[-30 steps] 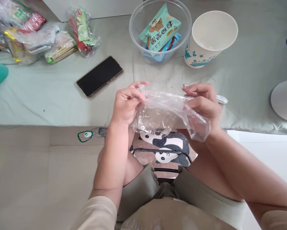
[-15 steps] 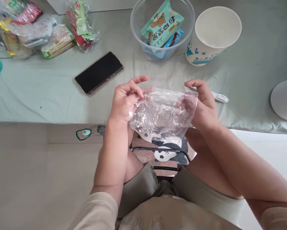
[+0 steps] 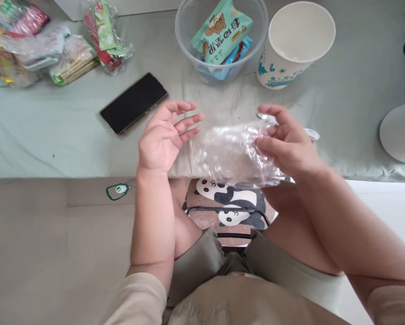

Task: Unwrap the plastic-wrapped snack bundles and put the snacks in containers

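A clear plastic bag [image 3: 227,151], crinkled and blurred by motion, hangs over the table's front edge. Its right end is pinched between the thumb and fingers of my right hand [image 3: 286,140]. My left hand [image 3: 166,133] is apart from the bag, to its left, palm turned inward with the fingers spread and nothing in them. Behind my right hand lies a white pen-like object [image 3: 312,134], mostly hidden. Near the left fingers is a black phone [image 3: 133,103] lying flat on the cloth.
Beyond my hands stands a clear plastic tub [image 3: 180,34] holding a teal snack packet [image 3: 222,34] and a blue one. Right of it is a white paper bucket [image 3: 300,36]. Several wrapped snacks [image 3: 36,47] lie at the far left. A white rounded object [image 3: 402,131] sits at right.
My left hand has let go of the bag and drawn away to the left, its fingers spreading. The bag now hangs from my right hand alone. The view has shifted slightly.
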### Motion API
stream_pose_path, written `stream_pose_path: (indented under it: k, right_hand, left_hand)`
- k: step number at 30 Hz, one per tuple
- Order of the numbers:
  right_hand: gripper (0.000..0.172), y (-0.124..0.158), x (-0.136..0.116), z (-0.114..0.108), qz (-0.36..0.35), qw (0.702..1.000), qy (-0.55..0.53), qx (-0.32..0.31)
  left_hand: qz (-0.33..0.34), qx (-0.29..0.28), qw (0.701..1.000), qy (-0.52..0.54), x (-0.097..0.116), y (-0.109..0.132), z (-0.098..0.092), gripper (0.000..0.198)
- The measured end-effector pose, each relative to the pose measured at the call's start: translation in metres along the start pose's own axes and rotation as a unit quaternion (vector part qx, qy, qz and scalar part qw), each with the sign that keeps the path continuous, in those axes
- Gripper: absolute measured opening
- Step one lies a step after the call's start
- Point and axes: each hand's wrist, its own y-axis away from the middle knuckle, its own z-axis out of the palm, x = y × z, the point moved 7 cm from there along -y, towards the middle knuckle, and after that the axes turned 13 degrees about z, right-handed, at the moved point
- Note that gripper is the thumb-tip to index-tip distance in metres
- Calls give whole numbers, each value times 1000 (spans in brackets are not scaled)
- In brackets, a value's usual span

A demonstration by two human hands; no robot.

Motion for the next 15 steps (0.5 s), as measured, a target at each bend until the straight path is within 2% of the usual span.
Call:
stream_pose_path:
  k: [2, 4, 6, 7, 9, 11, 13, 15]
  right_hand:
    - [60, 3, 1, 16, 52, 994, 0, -99]
    - [64, 6, 3, 29, 80, 983, -2, -165]
    - [65, 5, 5, 32, 81, 982, -16, -172]
    - [63, 2, 7, 28, 77, 985, -28, -154]
    - [55, -5, 10, 12, 64, 992, -66, -83]
    - [47, -11, 13, -6, 46, 993, -112, -13]
    - [49, -15, 13, -16, 22, 991, -128, 16]
    - [60, -17, 8, -14, -16, 995, -93, 15]
  left_hand:
    - [-51, -90, 994, 16, -1, 5, 13, 54]
    - [-113, -192, 975, 11, -10, 15, 32, 70]
    - [-169, -262, 950, -5, -22, 24, 49, 67]
    - [-190, -276, 942, -14, -28, 27, 54, 60]
    - [-206, -263, 942, -29, -36, 27, 57, 43]
    - [-186, -201, 961, -29, -36, 20, 50, 32]
    - [-150, -128, 980, -13, -32, 13, 39, 29]
    - [-122, -82, 989, 9, -29, 9, 33, 31]
